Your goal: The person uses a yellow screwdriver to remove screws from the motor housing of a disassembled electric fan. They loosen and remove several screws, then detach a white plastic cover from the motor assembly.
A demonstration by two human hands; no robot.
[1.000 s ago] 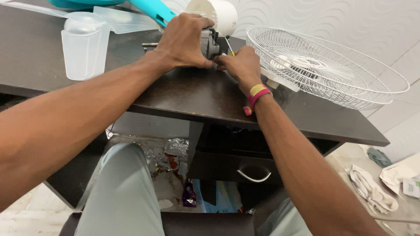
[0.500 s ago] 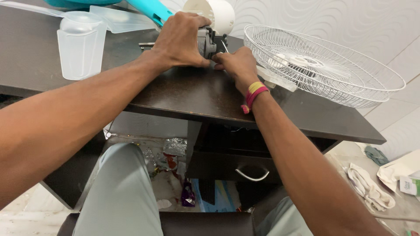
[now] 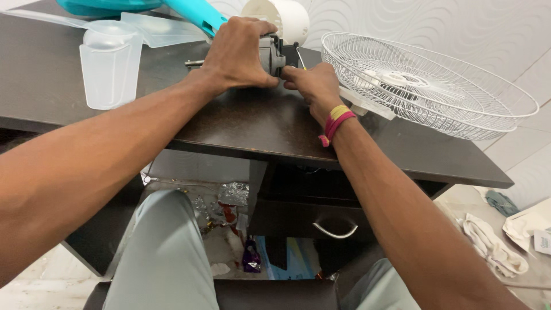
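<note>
A grey fan motor (image 3: 273, 53) with a metal shaft (image 3: 194, 62) lies on the dark brown desk (image 3: 247, 123). My left hand (image 3: 238, 51) is clamped over the motor's top. My right hand (image 3: 313, 85), with red and yellow threads on the wrist, grips a thin screwdriver (image 3: 299, 57) whose tip is at the motor's right side. Behind the motor stands a white round fan housing (image 3: 284, 17).
A white wire fan guard (image 3: 422, 86) lies on the desk's right part. A translucent fan blade (image 3: 109, 63) and a teal fan stand (image 3: 189, 10) sit at the back left. Below are a drawer with a curved handle (image 3: 333, 232), floor litter and white cloths (image 3: 493, 250).
Both hands stay on the motor. The screwdriver shaft has shifted slightly at the motor's right side. The view has moved a little.
</note>
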